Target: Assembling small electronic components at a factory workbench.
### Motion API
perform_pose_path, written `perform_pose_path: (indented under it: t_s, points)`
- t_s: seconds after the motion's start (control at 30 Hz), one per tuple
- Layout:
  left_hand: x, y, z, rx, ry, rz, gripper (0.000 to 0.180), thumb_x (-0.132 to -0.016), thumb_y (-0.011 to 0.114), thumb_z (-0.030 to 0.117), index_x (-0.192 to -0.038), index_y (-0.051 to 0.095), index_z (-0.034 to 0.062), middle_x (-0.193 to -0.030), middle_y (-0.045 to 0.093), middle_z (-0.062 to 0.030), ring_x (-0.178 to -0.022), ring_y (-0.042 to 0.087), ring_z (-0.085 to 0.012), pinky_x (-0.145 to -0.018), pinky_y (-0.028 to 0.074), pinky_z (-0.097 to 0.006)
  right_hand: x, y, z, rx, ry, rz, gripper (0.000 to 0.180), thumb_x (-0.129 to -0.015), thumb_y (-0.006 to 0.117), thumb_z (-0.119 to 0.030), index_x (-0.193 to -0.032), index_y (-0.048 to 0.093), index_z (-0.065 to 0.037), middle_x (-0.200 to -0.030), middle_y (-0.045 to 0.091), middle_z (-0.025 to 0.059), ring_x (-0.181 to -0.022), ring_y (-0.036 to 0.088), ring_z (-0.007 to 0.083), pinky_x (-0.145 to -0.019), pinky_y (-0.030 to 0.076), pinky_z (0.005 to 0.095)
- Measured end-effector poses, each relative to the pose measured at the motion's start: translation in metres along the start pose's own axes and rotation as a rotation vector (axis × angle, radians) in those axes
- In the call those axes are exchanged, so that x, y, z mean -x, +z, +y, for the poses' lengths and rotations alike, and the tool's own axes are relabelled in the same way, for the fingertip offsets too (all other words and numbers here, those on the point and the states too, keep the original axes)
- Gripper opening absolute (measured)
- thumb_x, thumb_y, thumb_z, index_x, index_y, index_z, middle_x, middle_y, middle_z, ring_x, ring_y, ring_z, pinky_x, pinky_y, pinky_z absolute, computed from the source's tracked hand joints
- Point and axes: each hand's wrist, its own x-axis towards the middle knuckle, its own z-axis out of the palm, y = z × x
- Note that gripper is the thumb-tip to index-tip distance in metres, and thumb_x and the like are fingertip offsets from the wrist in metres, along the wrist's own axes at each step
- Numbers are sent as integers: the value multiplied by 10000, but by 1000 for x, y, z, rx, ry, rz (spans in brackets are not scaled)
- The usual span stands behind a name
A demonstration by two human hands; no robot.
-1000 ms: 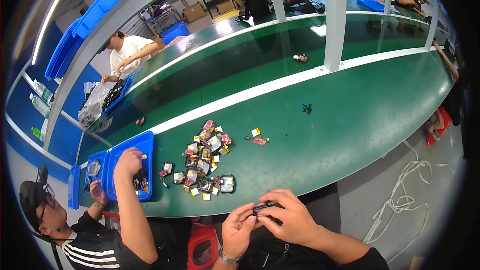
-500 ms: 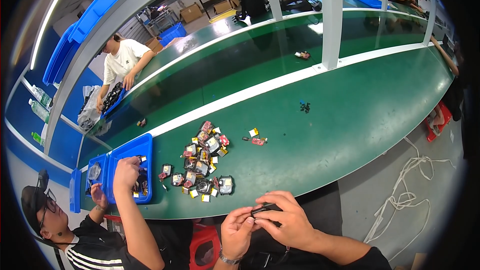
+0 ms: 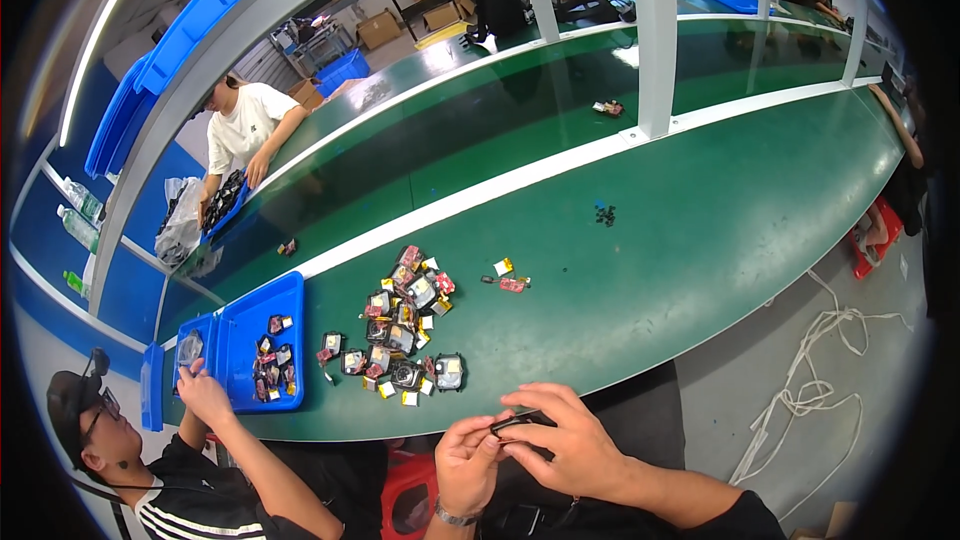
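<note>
Near the front edge of the green table, my left hand [image 3: 468, 460] and my right hand [image 3: 566, 445] come together around a small black plastic casing [image 3: 512, 422]. Fingers of both hands close on it, and they cover much of its shape. A watch band circles my left wrist. Beyond my hands, left of them, lies a pile of small electronic assemblies [image 3: 400, 325] with black frames, red circuit boards and white-and-yellow batteries. One assembly [image 3: 450, 371] sits at the pile's near right corner. Farther right rests a loose red circuit board [image 3: 513, 285] with a battery beside it.
A person at my left reaches into a blue tray [image 3: 298, 340] area holding more assemblies. Small black pieces [image 3: 605, 214] lie on the green tabletop [image 3: 680, 270]. A grey post [image 3: 654, 40] rises from the white divider. Across it, another person handles black parts. White cable [image 3: 800, 390] lies on the floor.
The neighbour's raised arm has drawn back left from the large blue tray toward the smaller one, uncovering the assemblies inside. My hands keep hold of the casing, shifting slightly left.
</note>
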Motion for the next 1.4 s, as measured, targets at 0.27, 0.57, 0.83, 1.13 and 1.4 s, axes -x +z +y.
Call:
perform_pose_path:
  t_s: [0.27,0.57,0.83,1.13,1.4]
  points:
    - [3,0,-1,-18,-32,36,258,-982,595,-51,-1237,557,-46,-1309,624,-282,-1108,692,-290,-884,629,-374,-1,2,2,-29,16,2,233,-761,819,-67,-985,762,-98,-1282,642,96,-1232,561,351,-997,497,442]
    - [-1,10,0,-97,-48,86,286,-980,578,-65,-1262,535,-46,-1306,621,-273,-1081,699,-289,-872,636,-377,-4,-1,4,-24,9,2,211,-777,794,-55,-983,746,-61,-1282,640,116,-1224,569,357,-999,493,444]
    - [0,16,3,-107,-98,124,287,-983,575,-59,-1265,525,-52,-1300,627,-268,-1084,697,-275,-886,633,-406,-1,2,4,24,21,121,237,-729,821,-46,-948,734,-71,-1026,635,67,-885,628,250,-750,531,353]
    - [1,16,5,-108,-103,133,287,-979,574,-68,-1261,525,-51,-1296,632,-264,-1092,694,-278,-898,630,-417,0,3,3,211,-129,139,240,-709,821,-36,-926,725,-73,-893,627,40,-757,613,215,-639,516,314]
    - [-1,20,6,-109,-111,143,289,-981,573,-64,-1265,520,-51,-1263,651,-228,-1094,691,-267,-899,631,-419,2,7,6,317,-182,135,259,-744,746,-27,-1001,714,-15,-953,641,64,-820,633,211,-667,562,297]
